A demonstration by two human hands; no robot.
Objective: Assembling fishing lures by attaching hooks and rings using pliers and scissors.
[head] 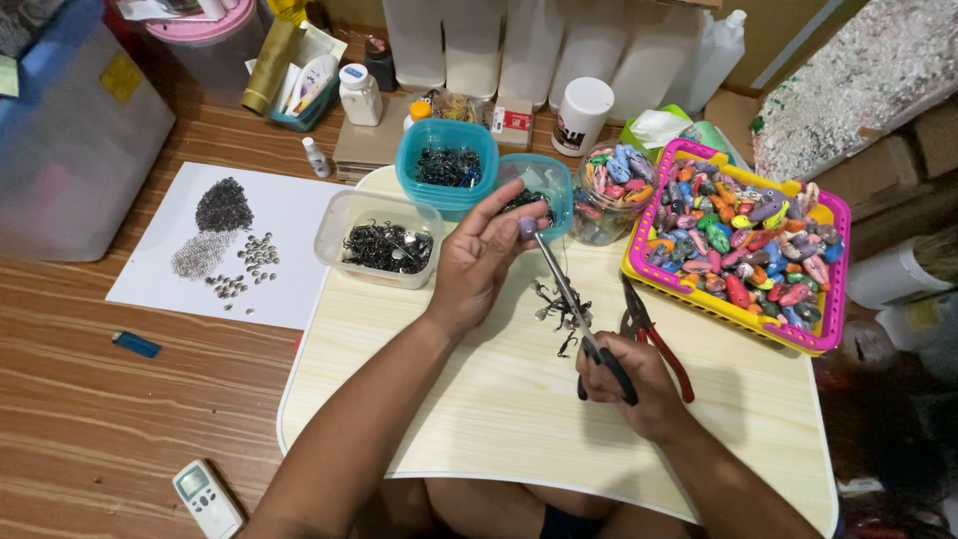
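My right hand (629, 384) clamps the pliers (579, 309), whose long axis runs up-left to the small piece (527, 228) pinched in my left fingers (519, 215), above the hooks (561, 309) on the worktop (479, 399).

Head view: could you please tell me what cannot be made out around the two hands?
- Small purple piece: pinched in the left hand; the fingers cover most of it, so its shape is unclear.
- Pliers: the right hand hides the grip.
- Dark metal bits on the board: too small to identify.
- Red-handled pliers: partly behind the right hand.
- Remote: reaches the bottom edge.
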